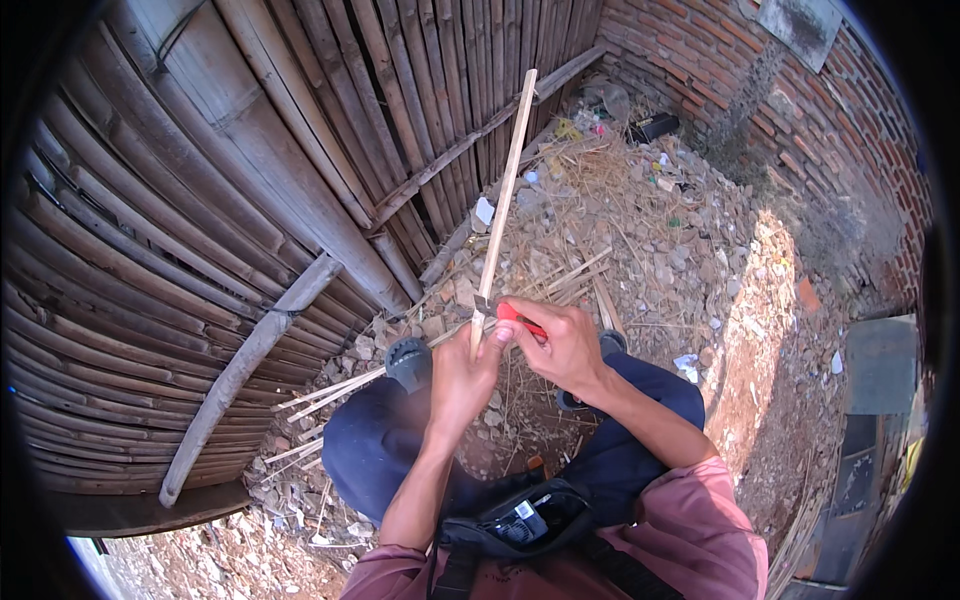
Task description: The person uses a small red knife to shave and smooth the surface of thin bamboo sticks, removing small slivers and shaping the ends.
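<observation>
Black pouch (475,532), wooden strip (508,185) clamped in left hand (463,372), jutting beyond, right hand (566,347) gripping red knife (508,313)

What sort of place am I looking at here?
Probably an outdoor yard corner: a bamboo wall on the left, a brick wall at upper right, and rubble-strewn ground between them.

A bamboo wall (330,120) stands on the left, a brick wall (860,175) at the far right, rubble (690,270) on the ground between. Loose sticks (330,390) lie left of the legs (370,450). Before the body, the left hand (465,375) holds a wood strip (507,190); the right hand (562,345) holds a knife (508,312) against it.
</observation>
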Tool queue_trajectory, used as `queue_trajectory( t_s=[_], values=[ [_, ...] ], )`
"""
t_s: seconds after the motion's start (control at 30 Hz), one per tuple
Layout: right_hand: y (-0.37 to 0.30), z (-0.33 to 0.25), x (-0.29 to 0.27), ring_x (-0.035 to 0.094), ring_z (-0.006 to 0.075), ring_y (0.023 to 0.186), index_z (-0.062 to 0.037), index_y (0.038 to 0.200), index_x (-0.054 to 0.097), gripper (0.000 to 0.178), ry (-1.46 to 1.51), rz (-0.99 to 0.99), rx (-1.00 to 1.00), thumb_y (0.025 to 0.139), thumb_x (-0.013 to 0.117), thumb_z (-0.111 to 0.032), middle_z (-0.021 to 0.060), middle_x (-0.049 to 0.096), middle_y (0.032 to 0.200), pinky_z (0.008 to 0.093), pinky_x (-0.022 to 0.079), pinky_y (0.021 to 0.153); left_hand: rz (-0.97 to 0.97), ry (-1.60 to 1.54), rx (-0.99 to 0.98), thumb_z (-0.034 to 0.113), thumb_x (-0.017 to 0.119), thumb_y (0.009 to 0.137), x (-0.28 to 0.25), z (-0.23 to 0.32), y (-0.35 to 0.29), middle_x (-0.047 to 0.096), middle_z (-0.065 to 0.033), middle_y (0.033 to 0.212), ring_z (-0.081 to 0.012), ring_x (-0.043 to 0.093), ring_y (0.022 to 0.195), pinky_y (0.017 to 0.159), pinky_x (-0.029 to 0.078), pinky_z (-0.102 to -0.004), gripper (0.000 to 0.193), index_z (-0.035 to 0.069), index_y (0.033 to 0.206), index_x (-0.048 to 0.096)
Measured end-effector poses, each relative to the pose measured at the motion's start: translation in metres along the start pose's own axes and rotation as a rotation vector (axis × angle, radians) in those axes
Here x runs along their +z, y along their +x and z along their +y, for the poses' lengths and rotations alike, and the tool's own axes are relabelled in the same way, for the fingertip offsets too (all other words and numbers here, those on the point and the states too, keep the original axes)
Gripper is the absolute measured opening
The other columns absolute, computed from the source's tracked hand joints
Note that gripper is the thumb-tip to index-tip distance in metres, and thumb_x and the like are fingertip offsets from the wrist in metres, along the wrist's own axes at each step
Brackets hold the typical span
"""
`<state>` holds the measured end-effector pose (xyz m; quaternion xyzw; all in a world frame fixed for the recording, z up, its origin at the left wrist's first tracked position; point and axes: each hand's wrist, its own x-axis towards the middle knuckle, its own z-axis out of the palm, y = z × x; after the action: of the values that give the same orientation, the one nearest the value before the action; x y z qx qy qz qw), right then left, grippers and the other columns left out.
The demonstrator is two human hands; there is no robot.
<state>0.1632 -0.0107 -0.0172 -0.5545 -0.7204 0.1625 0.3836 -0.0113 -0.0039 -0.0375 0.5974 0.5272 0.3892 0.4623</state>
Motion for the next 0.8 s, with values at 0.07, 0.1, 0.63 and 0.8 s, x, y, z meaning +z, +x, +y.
queue_trajectory(
  t_s=[0.07,0.1,0.63,0.8],
  values=[
    [-0.001,-0.002,0.002,0.08,0.0348,0.087,-0.0015,0.123,0.076,0.031,0.006,0.017,0.001,0.095,0.075,-0.017,0.0196,0.08,0.103,0.0394,0.063,0.073,0.013,-0.017,-0.002,0.031,0.075,0.104,0.001,0.002,-0.001,0.05,-0.0072,0.062,-0.0127,0.044,0.061,0.056,0.041,-0.0383,0.038,-0.003,0.091,0.067],
    [-0.001,-0.003,0.003,0.08,0.0349,0.087,-0.0015,0.123,0.076,0.032,0.008,0.025,0.003,0.096,0.075,-0.017,0.0197,0.08,0.103,0.0396,0.062,0.073,0.015,-0.017,-0.004,0.03,0.074,0.105,0.001,0.003,-0.001,0.048,-0.0034,0.062,-0.0108,0.042,0.061,0.054,0.037,-0.0369,0.038,-0.003,0.089,0.066],
    [0.021,0.028,-0.01,0.08,0.0339,0.087,-0.0074,0.116,0.081,0.03,0.01,-0.009,-0.124,0.095,0.08,-0.028,0.0163,0.081,0.104,0.0396,0.062,0.074,-0.004,0.181,-0.018,0.032,0.065,0.109,-0.003,0.011,-0.004,0.066,-0.0252,0.072,-0.0433,0.069,0.07,0.065,0.051,-0.0489,0.038,-0.005,0.103,0.07],
    [0.031,0.026,-0.016,0.079,0.0334,0.085,-0.0073,0.115,0.081,0.03,-0.034,-0.016,-0.116,0.095,0.08,-0.031,0.0152,0.081,0.102,0.0403,0.062,0.072,0.011,0.198,0.055,0.03,0.064,0.11,-0.004,0.01,-0.007,0.063,-0.0271,0.072,-0.043,0.064,0.069,0.063,0.049,-0.0503,0.036,-0.006,0.103,0.069]
  ],
)
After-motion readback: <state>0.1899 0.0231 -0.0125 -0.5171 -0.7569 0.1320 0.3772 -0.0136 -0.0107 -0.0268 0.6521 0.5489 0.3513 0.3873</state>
